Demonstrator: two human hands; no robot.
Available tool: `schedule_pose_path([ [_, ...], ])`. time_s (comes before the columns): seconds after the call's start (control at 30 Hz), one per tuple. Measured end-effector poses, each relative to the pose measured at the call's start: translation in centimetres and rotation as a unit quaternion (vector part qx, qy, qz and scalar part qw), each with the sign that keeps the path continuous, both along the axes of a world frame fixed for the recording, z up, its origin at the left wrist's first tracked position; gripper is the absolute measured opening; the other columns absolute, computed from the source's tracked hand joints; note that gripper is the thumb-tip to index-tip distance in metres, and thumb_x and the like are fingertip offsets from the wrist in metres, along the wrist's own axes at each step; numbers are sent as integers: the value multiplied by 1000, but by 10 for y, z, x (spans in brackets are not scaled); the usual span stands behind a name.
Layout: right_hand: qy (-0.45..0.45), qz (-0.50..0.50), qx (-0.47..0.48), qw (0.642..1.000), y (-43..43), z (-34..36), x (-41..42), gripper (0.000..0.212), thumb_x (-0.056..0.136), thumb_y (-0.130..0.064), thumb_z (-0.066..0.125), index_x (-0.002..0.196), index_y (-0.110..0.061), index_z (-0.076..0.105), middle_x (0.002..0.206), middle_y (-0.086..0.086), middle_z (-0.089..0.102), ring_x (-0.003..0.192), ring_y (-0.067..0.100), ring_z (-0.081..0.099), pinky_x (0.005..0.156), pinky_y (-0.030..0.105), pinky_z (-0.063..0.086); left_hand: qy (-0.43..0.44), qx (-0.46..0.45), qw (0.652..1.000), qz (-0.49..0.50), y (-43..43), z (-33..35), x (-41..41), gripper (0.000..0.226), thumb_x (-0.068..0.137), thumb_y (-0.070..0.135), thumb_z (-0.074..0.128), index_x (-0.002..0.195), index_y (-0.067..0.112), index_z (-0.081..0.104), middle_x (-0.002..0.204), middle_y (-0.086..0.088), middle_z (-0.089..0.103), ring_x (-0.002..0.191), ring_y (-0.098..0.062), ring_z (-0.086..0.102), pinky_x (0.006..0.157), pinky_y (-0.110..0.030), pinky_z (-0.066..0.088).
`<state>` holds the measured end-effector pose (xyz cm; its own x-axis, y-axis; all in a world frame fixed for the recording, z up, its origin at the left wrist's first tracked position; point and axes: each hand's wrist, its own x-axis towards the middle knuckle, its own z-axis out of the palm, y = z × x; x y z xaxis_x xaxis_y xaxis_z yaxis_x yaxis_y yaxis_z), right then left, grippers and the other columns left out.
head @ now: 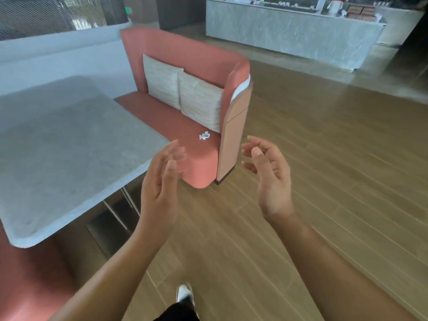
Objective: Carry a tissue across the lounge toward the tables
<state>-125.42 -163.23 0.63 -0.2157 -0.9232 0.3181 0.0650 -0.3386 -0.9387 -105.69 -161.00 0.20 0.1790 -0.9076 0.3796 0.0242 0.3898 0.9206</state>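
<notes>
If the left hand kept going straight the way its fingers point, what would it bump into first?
Probably the pink bench seat, near the crumpled white paper. The left hand is open, holding nothing; depth is hard to judge, so the grey table corner might come first.

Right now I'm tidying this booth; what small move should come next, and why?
Probably reach the right hand forward and down to the crumpled white paper scrap on the pink bench seat. Both it and the left hand hover open and hold nothing, and the scrap lies just beyond them.

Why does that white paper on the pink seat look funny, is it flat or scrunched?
Scrunched: the white paper is a small crumpled wad.
</notes>
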Motion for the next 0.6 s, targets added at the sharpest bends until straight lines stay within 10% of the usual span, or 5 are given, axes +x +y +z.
schedule_pose_path([
  [0.6, 25, -21, 22, 999, -363, -5, 76, 34, 98, -34, 55, 125, -18, 68, 116, -2, 71, 114, 16, 66, 96, 34, 53, -10, 4, 1000, -19, -370, -10, 77, 41, 102, 44, 41, 138, 29, 56, 136, 0, 66, 128, -16, 64, 97, -31, 58],
])
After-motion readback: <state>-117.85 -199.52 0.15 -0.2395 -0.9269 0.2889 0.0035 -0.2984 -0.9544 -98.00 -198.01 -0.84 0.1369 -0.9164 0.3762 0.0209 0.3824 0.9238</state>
